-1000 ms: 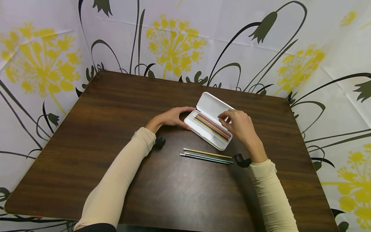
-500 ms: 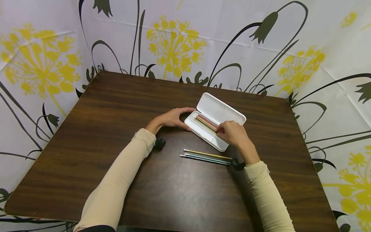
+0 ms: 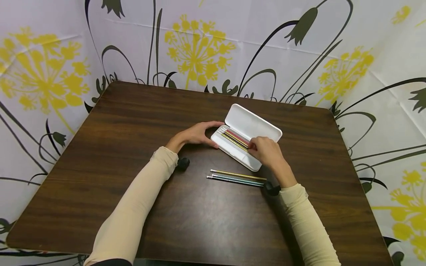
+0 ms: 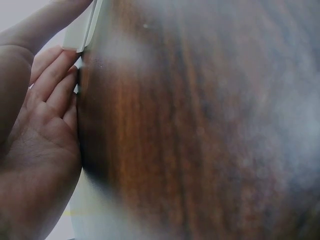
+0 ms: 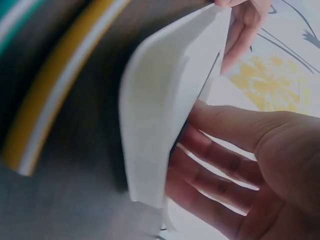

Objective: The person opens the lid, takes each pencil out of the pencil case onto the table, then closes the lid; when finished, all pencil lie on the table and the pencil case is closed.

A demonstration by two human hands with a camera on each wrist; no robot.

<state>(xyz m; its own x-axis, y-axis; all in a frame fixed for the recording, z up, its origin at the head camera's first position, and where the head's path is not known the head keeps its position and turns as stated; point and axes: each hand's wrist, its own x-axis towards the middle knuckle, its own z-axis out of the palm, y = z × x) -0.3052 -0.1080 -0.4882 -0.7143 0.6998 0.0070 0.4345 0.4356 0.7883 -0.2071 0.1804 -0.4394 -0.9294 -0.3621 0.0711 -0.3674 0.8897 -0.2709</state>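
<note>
A white plastic pencil case (image 3: 230, 152) lies unfolded on the table, its lid (image 3: 251, 120) tilted up behind. My left hand (image 3: 198, 133) holds its left end, thumb on the near side and fingers on the far side. Several pencils (image 3: 233, 138), red, yellow and dark, lie inside with their erasers toward the left hand. Over the right part of the case, my right hand (image 3: 267, 150) reaches in with curled fingers and pinches at a pencil. That hand hides the pencils' right ends. In the right wrist view, the thumb (image 5: 225, 122) and fingers go behind the case's near wall.
On the brown wooden table (image 3: 159, 221), a gold pencil (image 3: 237, 174) and green and dark pencils (image 3: 233, 180) lie side by side in front of the case. A flower-printed cloth (image 3: 199, 44) hangs behind the table. Each wrist carries a black camera (image 3: 183, 164).
My right hand has come down and left from above the case's right side onto the pencils inside. The left hand keeps its hold on the case. The loose pencils stay put.
</note>
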